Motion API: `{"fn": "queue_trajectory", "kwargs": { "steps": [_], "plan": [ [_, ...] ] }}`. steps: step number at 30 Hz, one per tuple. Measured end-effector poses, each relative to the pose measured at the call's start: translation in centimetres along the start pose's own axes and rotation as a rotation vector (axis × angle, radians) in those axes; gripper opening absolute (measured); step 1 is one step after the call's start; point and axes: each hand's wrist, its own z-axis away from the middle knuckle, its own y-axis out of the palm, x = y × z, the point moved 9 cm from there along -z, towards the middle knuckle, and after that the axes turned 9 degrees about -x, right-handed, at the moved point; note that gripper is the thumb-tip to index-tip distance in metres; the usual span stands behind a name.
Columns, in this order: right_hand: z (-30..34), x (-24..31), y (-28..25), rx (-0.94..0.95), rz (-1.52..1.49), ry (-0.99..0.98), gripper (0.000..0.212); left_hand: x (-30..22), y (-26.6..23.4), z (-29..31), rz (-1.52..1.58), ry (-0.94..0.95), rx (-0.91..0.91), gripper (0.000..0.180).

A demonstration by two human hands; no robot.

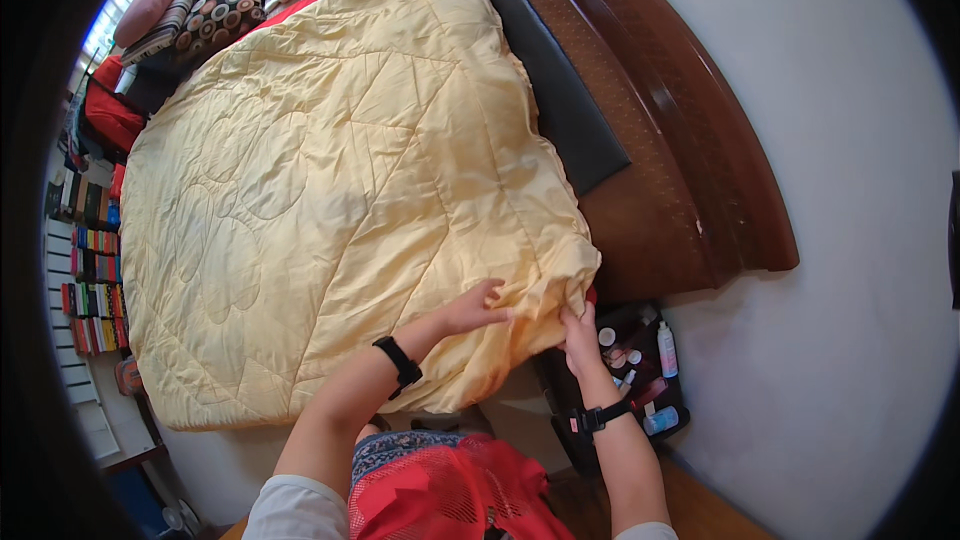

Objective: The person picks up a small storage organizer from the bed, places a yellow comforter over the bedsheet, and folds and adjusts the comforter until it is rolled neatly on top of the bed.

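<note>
A pale yellow quilt with stitched lines is spread over the bed, its near right corner bunched into folds. My right hand is closed on the edge of that corner, thumb uppermost. Just left of it, my left hand is over the quilt with its fingers apart, holding nothing. I cannot tell whether its fingertips touch the cloth. Each wrist wears a black strap.
A brown wooden headboard with a dark padded panel borders the bed's right side. Bottles and jars crowd a dark bedside stand. Cushions are piled at the far left; books line shelves along the left.
</note>
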Motion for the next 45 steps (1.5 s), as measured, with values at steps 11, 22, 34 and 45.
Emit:
{"fn": "queue_trajectory", "kwargs": {
  "steps": [11,22,34,45],
  "plan": [
    [5.9,2.2,8.2,0.223,0.124,0.100,0.087,2.1,0.1,4.5,-0.162,0.089,-0.469,0.043],
    [4.7,-5.7,7.4,0.101,-0.126,0.352,0.051,-1.4,1.0,10.7,0.015,0.445,-0.493,0.025],
    [9.2,2.5,14.6,0.356,-0.519,0.160,0.058,9.6,3.4,15.8,1.214,-0.206,0.082,0.091],
    [12.9,6.2,12.8,0.413,-0.618,0.025,0.057,25.0,-7.8,22.5,1.998,-0.086,-0.798,0.073]
  ]
}}
